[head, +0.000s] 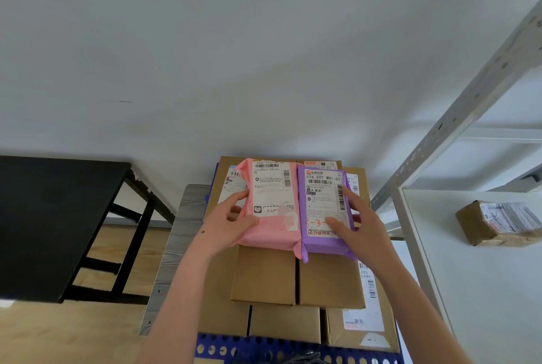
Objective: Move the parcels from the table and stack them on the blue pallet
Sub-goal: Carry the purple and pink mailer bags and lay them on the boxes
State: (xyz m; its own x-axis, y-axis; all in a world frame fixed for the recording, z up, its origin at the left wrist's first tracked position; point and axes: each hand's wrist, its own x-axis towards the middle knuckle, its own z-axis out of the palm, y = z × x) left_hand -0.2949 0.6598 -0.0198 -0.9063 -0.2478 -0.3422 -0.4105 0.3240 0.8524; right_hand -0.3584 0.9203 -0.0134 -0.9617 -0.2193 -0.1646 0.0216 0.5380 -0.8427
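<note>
Parcels right now: the pink parcel [272, 196] and the purple parcel [322, 202] are side by side, long edges touching, labels facing up, on top of the stack of cardboard boxes [264, 275]. That stack sits on the blue pallet [264, 349], and you can only see a strip of the pallet at the bottom edge, poking out in front of the boxes.

My left hand [231, 225] has the pink one, thumb lying across the top near the red scribble and fingers wrapped round its left edge. My right hand [363, 228] is doing the mirror thing on the purple one, thumb on the label and fingers along the right side. So the hands are apart, one clamped on each parcel. Honestly can't tell whether the two are fully resting on the boxes or just off them.

Other stuff around: the black table [50, 217] is off to my left, well apart from the stack. A grey wood-grain board [173, 246] runs along the left side of the boxes. On my right there's a white shelf [484, 290] with one taped brown box [475, 222] sitting on it, and a grey metal upright [457, 117] with holes going up past it. White wall behind everything.
</note>
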